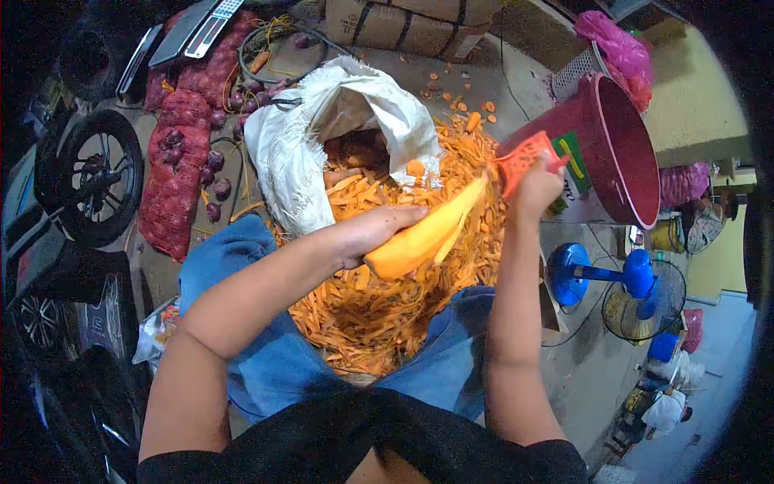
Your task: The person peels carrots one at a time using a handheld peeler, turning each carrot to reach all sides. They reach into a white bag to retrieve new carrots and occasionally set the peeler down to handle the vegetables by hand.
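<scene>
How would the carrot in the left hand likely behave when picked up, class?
Probably stiff: the carrot juts straight past the left hand without sagging. Likely slippery, since its surface looks freshly peeled and smooth. Rounded and tapered, it might roll in a curve if set down.

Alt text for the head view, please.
The left hand grips a long orange carrot while the right hand holds an orange plastic peeler at its tip, above a heap of orange peelings. A white woven sack and red plastic bucket sit beyond.
</scene>
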A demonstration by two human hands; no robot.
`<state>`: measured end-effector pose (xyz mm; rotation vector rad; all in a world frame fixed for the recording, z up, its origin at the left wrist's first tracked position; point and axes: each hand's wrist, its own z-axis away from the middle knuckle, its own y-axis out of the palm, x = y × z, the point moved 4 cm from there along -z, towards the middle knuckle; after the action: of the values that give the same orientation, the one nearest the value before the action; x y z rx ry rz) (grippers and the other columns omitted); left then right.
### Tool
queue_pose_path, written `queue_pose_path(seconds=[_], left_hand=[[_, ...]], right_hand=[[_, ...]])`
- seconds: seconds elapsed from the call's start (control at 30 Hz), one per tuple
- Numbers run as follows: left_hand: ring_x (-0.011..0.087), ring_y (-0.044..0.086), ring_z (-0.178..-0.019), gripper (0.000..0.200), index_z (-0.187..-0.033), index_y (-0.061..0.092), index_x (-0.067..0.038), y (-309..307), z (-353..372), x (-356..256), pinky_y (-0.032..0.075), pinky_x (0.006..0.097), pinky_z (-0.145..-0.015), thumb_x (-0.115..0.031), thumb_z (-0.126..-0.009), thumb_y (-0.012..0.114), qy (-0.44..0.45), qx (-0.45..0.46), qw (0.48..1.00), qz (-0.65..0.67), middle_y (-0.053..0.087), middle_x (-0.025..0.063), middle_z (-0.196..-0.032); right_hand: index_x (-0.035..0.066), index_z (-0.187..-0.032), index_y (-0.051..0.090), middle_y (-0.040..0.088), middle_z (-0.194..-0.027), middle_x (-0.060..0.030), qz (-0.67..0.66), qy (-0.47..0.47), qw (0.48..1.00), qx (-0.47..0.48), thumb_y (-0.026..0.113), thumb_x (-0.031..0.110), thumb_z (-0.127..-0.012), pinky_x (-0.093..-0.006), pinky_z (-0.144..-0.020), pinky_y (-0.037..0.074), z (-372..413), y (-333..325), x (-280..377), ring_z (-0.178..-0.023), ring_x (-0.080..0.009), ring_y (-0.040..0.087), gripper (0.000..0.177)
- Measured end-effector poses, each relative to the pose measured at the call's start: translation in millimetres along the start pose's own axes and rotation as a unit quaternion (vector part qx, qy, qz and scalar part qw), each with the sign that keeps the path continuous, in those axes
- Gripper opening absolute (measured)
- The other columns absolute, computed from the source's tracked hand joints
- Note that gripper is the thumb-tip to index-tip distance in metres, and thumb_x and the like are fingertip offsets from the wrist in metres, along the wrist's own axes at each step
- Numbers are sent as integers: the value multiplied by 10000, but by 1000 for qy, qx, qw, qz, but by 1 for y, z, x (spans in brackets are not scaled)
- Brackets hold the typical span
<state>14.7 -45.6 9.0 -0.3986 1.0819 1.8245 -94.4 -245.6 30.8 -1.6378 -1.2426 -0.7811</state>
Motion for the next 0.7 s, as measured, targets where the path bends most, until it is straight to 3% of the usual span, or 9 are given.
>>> queue_pose_path(seconds=[0.07,0.17,0.23,0.3,0.33,0.4,0.5,0.63,0.7], left_hand=[[119,550,-698,358,-979,492,-32,-6,-3,1,450,242,-620,-332,-828,367,6,-22,998,58,557,67,-858],[126,547,-624,372,-978,467,-21,-13,-13,2,457,252,-559,-331,-843,313,12,-42,992,119,554,63,-804],[130,548,-633,368,-973,465,-18,-12,-9,-4,458,252,-566,-325,-846,305,20,-43,994,103,552,64,-802],[133,541,-650,361,-975,466,-19,-13,-15,-5,449,239,-584,-304,-855,281,61,-39,989,128,548,57,-802],[133,541,-650,361,-975,466,-19,-15,-18,0,449,239,-584,-304,-855,281,60,-40,989,128,548,57,-802],[118,527,-688,345,-995,467,-23,-8,-16,3,437,232,-601,-280,-859,283,110,2,993,-53,545,46,-820],[96,503,-776,335,-1020,464,-25,-4,-12,7,416,229,-664,-278,-849,329,94,6,994,-56,528,39,-913],[98,489,-858,370,-1067,429,-25,-4,2,-6,403,231,-737,-307,-838,356,60,2,998,-2,505,52,-990],[110,508,-843,386,-1065,426,-36,-8,1,-7,426,232,-720,-335,-831,360,74,-3,997,15,516,55,-966]], right_hand=[[-22,-784,485,491,-677,-38,-127,125,982,-64,454,119,-785,-252,-524,373,-6,-7,-16,-577,-108,451,144],[-10,-807,487,483,-687,-18,-240,82,966,37,465,140,-786,-236,-510,361,23,18,30,-569,-92,429,153],[19,-792,479,461,-671,-7,-147,45,967,204,442,125,-794,-219,-572,371,59,25,64,-636,-82,444,112],[10,-776,475,455,-680,-8,-60,-72,970,225,441,145,-796,-231,-577,359,92,30,84,-633,-90,417,141],[10,-776,475,455,-680,-8,-60,-70,970,225,441,145,-796,-231,-577,359,89,30,80,-633,-90,417,141],[-6,-778,469,456,-679,-17,9,-75,985,158,443,158,-795,-249,-589,362,69,25,56,-639,-106,411,167],[4,-659,428,410,-579,-17,1,-9,1000,-28,446,154,-794,-274,-500,339,11,7,18,-530,-118,390,202],[14,-701,427,419,-602,0,-110,128,984,-49,442,144,-799,-246,-490,327,6,-1,13,-545,-78,383,163],[13,-718,424,420,-615,1,-132,96,986,-30,439,146,-802,-242,-490,327,15,-2,27,-555,-77,388,158]])
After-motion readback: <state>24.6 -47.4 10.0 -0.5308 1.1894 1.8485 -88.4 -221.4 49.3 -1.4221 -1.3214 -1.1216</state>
